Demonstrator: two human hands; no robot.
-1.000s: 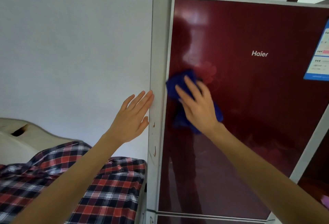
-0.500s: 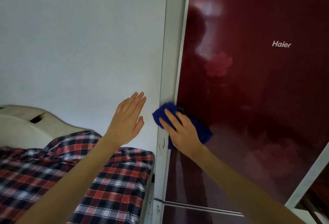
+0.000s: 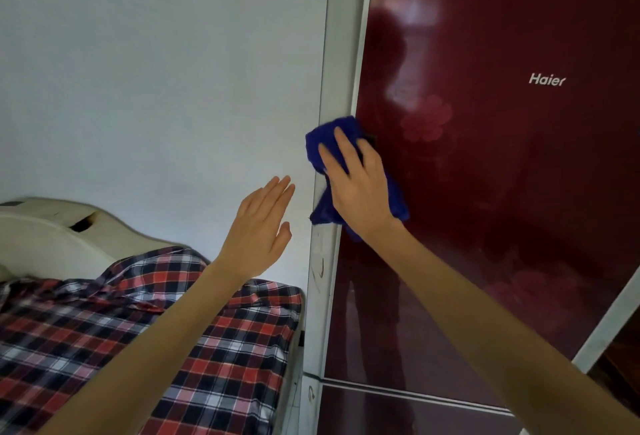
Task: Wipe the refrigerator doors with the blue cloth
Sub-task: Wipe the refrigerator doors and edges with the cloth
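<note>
While pressing the blue cloth point(image 3: 320, 144) flat under the right hand point(image 3: 360, 189), straddles the grey side trim point(image 3: 341, 54) and dark red upper refrigerator door point(image 3: 485, 192) to catch the edge. Hovers the left hand point(image 3: 258, 232) open, empty, just beside the trim, probably for balance.

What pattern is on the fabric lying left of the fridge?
Red, navy and white plaid fabric, clearest in the head view.

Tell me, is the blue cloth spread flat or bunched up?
Bunched up. The blue cloth shows in crumpled folds around the right hand, which presses it against the left edge of the red fridge door.
</note>
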